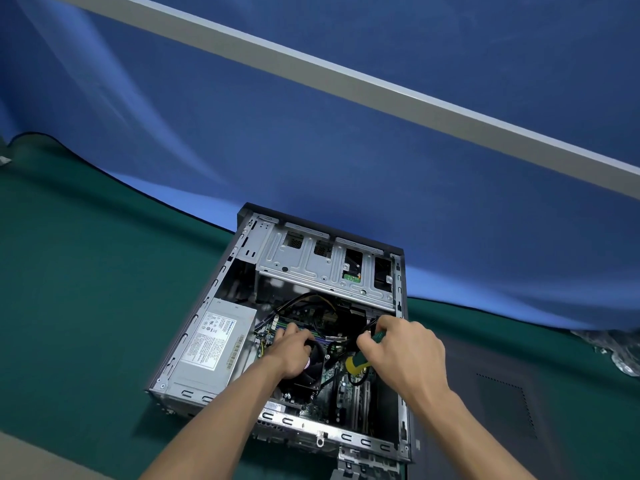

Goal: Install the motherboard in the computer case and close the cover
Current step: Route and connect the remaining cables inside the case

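An open computer case (221,282) lies on its side on a green mat. The green motherboard (341,384) sits in its floor, with a black fan cooler (306,374) on it. My left hand (289,351) rests on the cooler's top, fingers curled over its far edge. My right hand (401,348) grips a screwdriver (358,363) with a green and yellow handle, held over the board's right part. The screwdriver's tip is hidden. The dark side cover (495,400) lies flat on the mat to the right of the case.
A grey power supply (211,344) fills the case's left side. A metal drive cage (325,268) spans its far end, with black and yellow cables (304,301) below it. Blue cloth (311,133) hangs behind the mat (86,271). Crumpled plastic (620,355) lies at the far right.
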